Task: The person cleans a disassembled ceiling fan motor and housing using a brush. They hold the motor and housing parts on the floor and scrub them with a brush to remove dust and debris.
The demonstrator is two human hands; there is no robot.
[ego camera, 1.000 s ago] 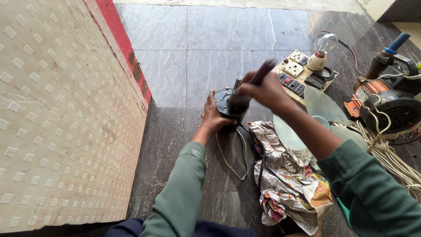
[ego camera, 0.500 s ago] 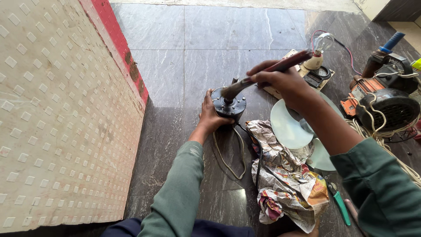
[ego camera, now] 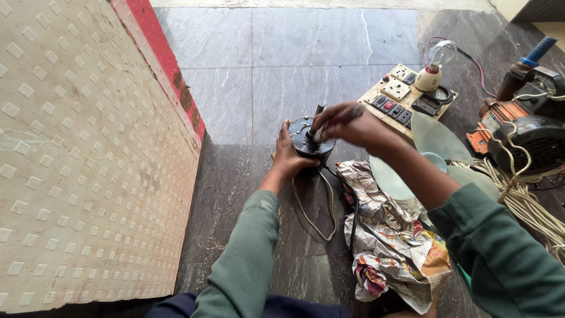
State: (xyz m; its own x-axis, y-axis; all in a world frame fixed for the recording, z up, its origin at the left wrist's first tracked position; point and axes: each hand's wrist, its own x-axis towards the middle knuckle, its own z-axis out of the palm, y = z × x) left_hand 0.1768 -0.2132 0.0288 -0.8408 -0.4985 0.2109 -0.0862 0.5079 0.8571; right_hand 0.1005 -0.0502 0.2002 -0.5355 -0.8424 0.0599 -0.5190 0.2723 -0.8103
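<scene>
Textured panel [ego camera: 70,165] stands at far left. My left hand [ego camera: 289,158] cups the near-left side of the small round motor [ego camera: 310,136], which sits on the stone floor [ego camera: 247,70]. My right hand [ego camera: 347,122] is closed around a tool handle [ego camera: 318,122] set on the motor's top. Crumpled newspaper [ego camera: 388,235] lies near right; a switchboard [ego camera: 400,97] lies far right.

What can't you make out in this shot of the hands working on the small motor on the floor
Head view only:
- Tool in the right hand: motion-blurred and wrapped by the fingers, so its kind is unclear.
- Top of the motor: partly covered by both hands; the left hand hides its near side.
- Fan blades: partly behind the right forearm.
- Machine with coiled cord: cut off by the right edge.
- Switch board: markings too small.
</scene>
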